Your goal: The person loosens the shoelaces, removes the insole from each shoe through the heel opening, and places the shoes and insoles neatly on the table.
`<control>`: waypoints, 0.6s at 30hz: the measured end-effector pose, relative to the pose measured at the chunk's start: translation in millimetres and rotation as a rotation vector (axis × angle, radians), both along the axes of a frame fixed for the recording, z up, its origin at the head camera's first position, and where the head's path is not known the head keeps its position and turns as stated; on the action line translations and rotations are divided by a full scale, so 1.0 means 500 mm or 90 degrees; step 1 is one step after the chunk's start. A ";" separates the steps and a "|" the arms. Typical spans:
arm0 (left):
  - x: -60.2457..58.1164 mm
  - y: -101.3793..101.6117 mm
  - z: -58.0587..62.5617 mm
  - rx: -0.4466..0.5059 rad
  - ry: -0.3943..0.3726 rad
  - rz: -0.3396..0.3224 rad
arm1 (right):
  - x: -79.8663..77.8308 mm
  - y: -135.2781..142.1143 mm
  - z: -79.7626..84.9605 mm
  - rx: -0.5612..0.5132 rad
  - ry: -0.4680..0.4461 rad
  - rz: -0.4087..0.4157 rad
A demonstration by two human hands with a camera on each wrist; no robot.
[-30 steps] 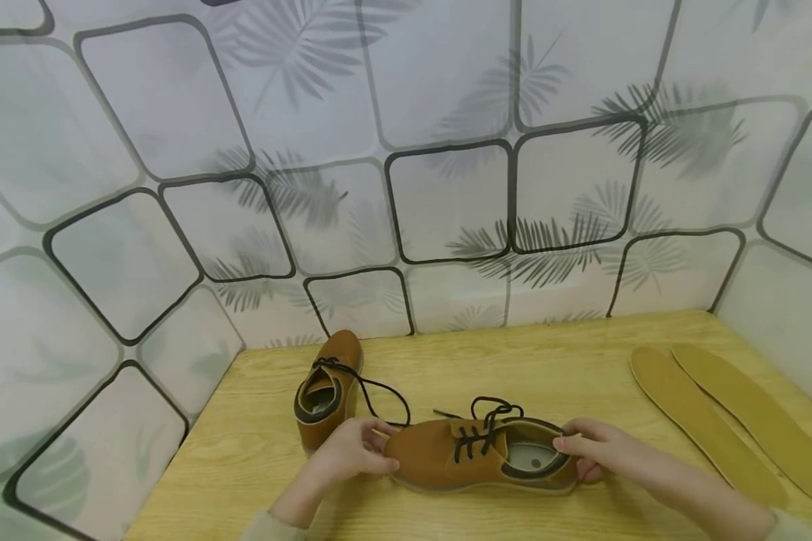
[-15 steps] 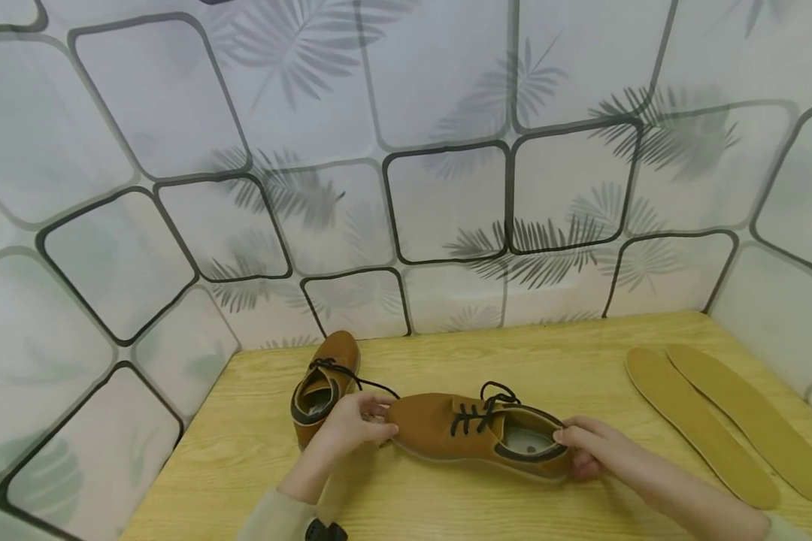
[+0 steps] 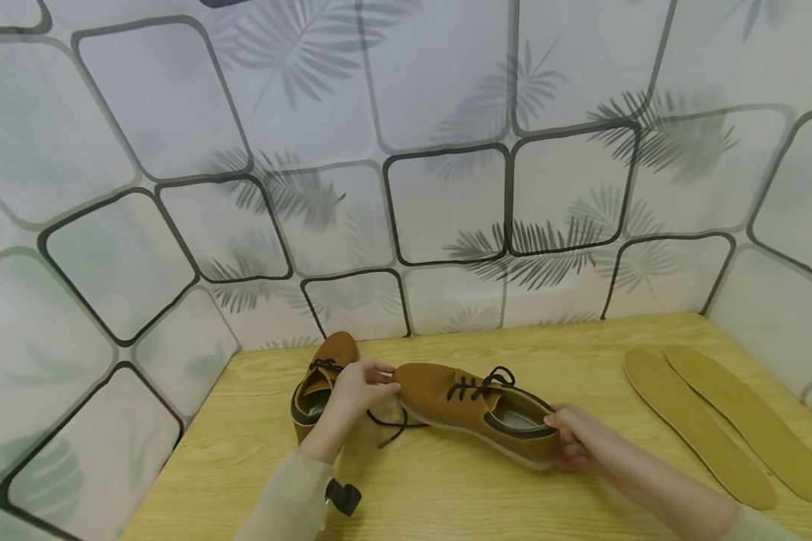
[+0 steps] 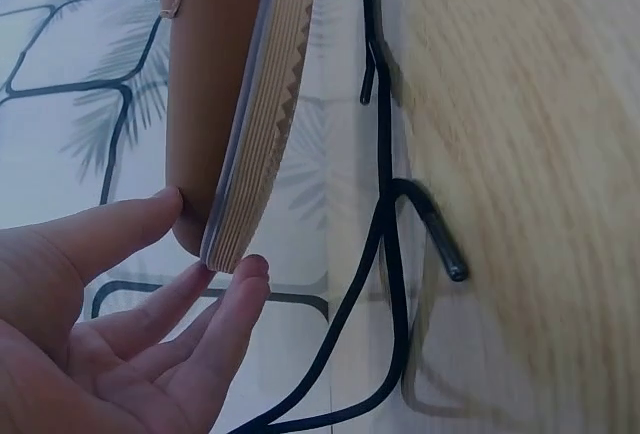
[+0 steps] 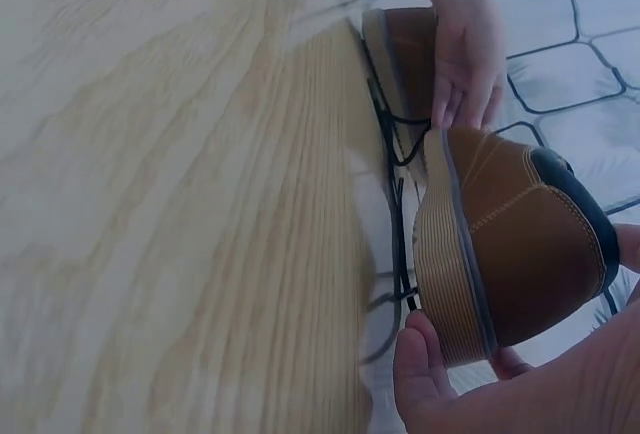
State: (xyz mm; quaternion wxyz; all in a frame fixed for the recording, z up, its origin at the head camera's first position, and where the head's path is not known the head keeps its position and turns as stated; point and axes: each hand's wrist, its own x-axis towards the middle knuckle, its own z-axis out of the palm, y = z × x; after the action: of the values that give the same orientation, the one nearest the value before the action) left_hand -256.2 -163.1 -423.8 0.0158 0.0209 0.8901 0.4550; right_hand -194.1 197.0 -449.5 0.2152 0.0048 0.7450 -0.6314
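A brown lace-up shoe (image 3: 429, 391) with black laces is held in the air above the table, toe to the left and heel to the right. My left hand (image 3: 359, 387) pinches the toe; in the left wrist view its thumb lies on the upper and its fingertips (image 4: 255, 266) touch the sole edge. At the heel, my right hand (image 3: 578, 436) grips the shoe, thumb at the collar and fingers at the sole. A second brown shoe (image 3: 340, 348) stands behind my left hand, which partly hides it. One loose black lace (image 4: 385, 244) hangs below the held shoe.
Two tan insoles (image 3: 697, 421) lie side by side on the right of the wood-grain table (image 3: 501, 496). A patterned wall covering (image 3: 446, 203) rises behind the table and along both sides. A black device (image 3: 343, 497) sits at my left wrist.
Both hands have raised the shoe off the table and shifted it slightly away from me, with its toe now higher than its heel. The second shoe and the insoles have stayed put.
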 end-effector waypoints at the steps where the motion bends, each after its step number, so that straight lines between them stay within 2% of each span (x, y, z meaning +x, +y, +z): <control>1: -0.005 0.001 0.000 -0.004 0.004 0.007 | 0.001 -0.004 0.002 0.004 -0.007 -0.006; 7: -0.027 0.010 -0.001 -0.012 0.024 0.033 | 0.004 -0.020 0.013 0.025 -0.036 -0.011; 12: -0.044 0.021 -0.006 -0.010 0.051 0.044 | 0.008 -0.040 0.012 -0.002 -0.051 -0.043; 18: -0.060 0.038 -0.009 0.000 0.058 0.064 | 0.014 -0.079 0.015 -0.030 -0.062 -0.075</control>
State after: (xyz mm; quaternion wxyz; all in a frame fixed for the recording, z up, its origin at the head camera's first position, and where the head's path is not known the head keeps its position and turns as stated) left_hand -286.2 -144.0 -428.1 -0.0475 -0.0036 0.8897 0.4540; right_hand -186.9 157.4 -441.8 0.2140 0.0743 0.7171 -0.6591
